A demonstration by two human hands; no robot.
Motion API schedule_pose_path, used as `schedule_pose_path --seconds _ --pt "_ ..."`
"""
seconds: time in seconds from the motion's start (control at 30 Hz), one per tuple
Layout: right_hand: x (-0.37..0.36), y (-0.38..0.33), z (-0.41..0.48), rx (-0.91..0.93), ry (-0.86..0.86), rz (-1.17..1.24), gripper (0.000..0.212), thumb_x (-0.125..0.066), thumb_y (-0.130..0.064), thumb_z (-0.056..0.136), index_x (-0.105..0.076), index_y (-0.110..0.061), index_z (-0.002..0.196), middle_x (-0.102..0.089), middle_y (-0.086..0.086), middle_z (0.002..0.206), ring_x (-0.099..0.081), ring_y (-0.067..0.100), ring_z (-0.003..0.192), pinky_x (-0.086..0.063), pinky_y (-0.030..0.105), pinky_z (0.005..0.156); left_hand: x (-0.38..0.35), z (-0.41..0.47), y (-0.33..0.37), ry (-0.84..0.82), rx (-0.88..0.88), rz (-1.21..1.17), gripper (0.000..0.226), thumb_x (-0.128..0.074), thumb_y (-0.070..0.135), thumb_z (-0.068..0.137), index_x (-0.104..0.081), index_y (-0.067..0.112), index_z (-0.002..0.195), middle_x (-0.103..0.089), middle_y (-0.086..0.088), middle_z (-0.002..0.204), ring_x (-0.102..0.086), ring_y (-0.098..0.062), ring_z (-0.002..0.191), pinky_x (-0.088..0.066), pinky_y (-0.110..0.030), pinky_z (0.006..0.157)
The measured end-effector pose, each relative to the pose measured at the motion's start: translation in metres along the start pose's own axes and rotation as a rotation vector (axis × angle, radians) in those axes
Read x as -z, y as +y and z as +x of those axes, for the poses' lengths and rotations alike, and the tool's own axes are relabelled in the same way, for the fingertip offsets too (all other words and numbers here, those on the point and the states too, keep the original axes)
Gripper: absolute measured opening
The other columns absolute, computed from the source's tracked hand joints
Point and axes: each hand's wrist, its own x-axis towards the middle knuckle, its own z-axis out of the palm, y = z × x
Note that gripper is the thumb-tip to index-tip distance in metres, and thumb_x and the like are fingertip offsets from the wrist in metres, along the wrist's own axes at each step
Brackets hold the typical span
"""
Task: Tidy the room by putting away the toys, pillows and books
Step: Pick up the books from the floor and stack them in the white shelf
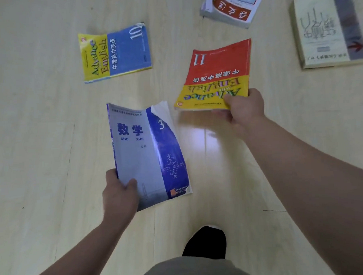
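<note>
Head view, looking down at a pale wood-effect floor (52, 143).

Left hand (118, 192): in the lower centre-left of the frame, clamped on the lower left corner of a blue maths book (148, 153). The thumb lies on the cover; the fingers are hidden beneath. The cover reads "SHU XUE" and bears the numeral 3. Its upper right corner is curled back, exposing white pages.

Right hand (245, 109): right of centre, clamped on the near right corner of a red and yellow English book (217, 75). The thumb is on top and the fingers are curled under. The cover bears the numeral 11, and its print is upside down to the camera.

The 2 held books are just beside each other, not touching. The 2 hands are well apart.

3 further books lie flat on the floor:
- A blue and yellow English book (115, 53), marked 10, lies at upper left of centre.
- A thick white and orange book (233, 6) lies at the top edge, partly cut off.
- A pale book with a grey band (327, 31) lies at upper right; it is blurred and its print is unreadable.

A black shoe (206, 242) and a grey-green trouser leg (192, 270) occupy the bottom centre.
</note>
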Motion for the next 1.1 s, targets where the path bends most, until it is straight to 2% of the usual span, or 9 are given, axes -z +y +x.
schedule_pose_path --seconds 0.13,0.23,0.3,0.43,0.6,0.7,0.83,1.0,1.1 --pt "0.027 -0.014 -0.036 -0.101 -0.126 0.436 0.027 -0.058 0.006 0.097 -0.054 -0.004 0.121 -0.071 0.019 0.112 -0.076 0.041 0.083 -0.056 0.028 0.046 0.016 -0.028 0.03 0.064 -0.248 0.004 0.031 -0.055 0.013 0.097 -0.045 0.017 0.126 -0.057 0.003 0.103 -0.056 -0.006 0.083 -0.044 -0.032 0.064" --pt "0.07 -0.02 -0.062 -0.161 -0.234 0.705 0.031 -0.053 0.005 0.1 -0.055 -0.002 0.13 -0.077 0.015 0.096 -0.077 0.036 0.08 -0.062 0.027 0.059 0.008 -0.033 0.06 0.034 -0.331 -0.012 0.037 -0.056 0.013 0.096 -0.048 0.017 0.132 -0.058 0.003 0.107 -0.059 -0.019 0.085 -0.045 -0.035 0.07" --pt "0.105 -0.024 -0.076 -0.139 -0.243 0.766 0.03 -0.053 0.003 0.1 -0.056 -0.004 0.129 -0.078 0.008 0.087 -0.077 0.028 0.076 -0.057 0.018 0.05 -0.004 -0.035 0.079 -0.003 -0.37 -0.035 0.04 -0.058 0.015 0.093 -0.05 0.019 0.132 -0.061 0.002 0.111 -0.06 -0.026 0.096 -0.05 -0.041 0.082" --pt "0.185 -0.028 -0.108 -0.028 -0.198 0.724 0.022 -0.055 -0.001 0.1 -0.056 -0.014 0.119 -0.079 0.005 0.086 -0.077 0.026 0.077 -0.045 0.012 0.04 -0.033 -0.057 0.122 -0.114 -0.451 -0.103 0.042 -0.059 0.014 0.089 -0.052 0.023 0.129 -0.063 0.002 0.113 -0.062 -0.026 0.102 -0.054 -0.052 0.094" --pt "0.286 -0.038 -0.152 0.146 -0.15 0.458 0.023 -0.058 -0.005 0.099 -0.053 -0.018 0.118 -0.077 0.003 0.091 -0.076 0.024 0.073 -0.039 0.012 0.038 -0.06 -0.102 0.173 -0.31 -0.538 -0.208 0.049 -0.062 0.018 0.08 -0.054 0.029 0.126 -0.063 0.009 0.111 -0.065 -0.026 0.107 -0.058 -0.058 0.088" --pt "0.353 -0.04 -0.18 0.236 -0.098 0.355 0.027 -0.06 -0.007 0.097 -0.054 -0.018 0.12 -0.076 0.005 0.092 -0.073 0.024 0.069 -0.037 0.013 0.038 -0.079 -0.144 0.209 -0.404 -0.661 -0.185 0.049 -0.063 0.014 0.082 -0.055 0.026 0.129 -0.064 0.005 0.116 -0.064 -0.025 0.108 -0.057 -0.053 0.093" --pt "0.424 -0.033 -0.214 0.266 -0.044 0.309 0.019 -0.061 -0.006 0.095 -0.058 -0.021 0.106 -0.076 0.007 0.09 -0.072 0.026 0.067 -0.037 0.016 0.036 -0.105 -0.208 0.238 -0.485 -0.778 -0.179 0.038 -0.06 0.013 0.093 -0.057 0.019 0.13 -0.065 -0.002 0.123 -0.065 -0.026 0.11 -0.055 -0.042 0.093" --pt "0.513 -0.031 -0.268 0.363 0.017 0.304 0.02 -0.067 -0.009 0.09 -0.06 -0.021 0.103 -0.076 0.01 0.086 -0.072 0.023 0.058 -0.037 0.017 0.035 -0.113 -0.298 0.261 -0.537 -0.964 -0.099 0.025 -0.06 0.029 0.089 -0.061 0.036 0.113 -0.07 0.001 0.113 -0.068 -0.024 0.101 -0.055 -0.048 0.096" --pt "0.572 -0.035 -0.305 0.435 0.081 0.257 0.012 -0.066 -0.011 0.093 -0.062 -0.017 0.102 -0.076 0.007 0.078 -0.067 0.016 0.051 -0.037 0.018 0.037 -0.113 -0.358 0.276 -0.564 -1.104 -0.044 0.032 -0.063 0.026 0.091 -0.064 0.042 0.118 -0.069 0.001 0.115 -0.067 -0.026 0.104 -0.052 -0.043 0.099"
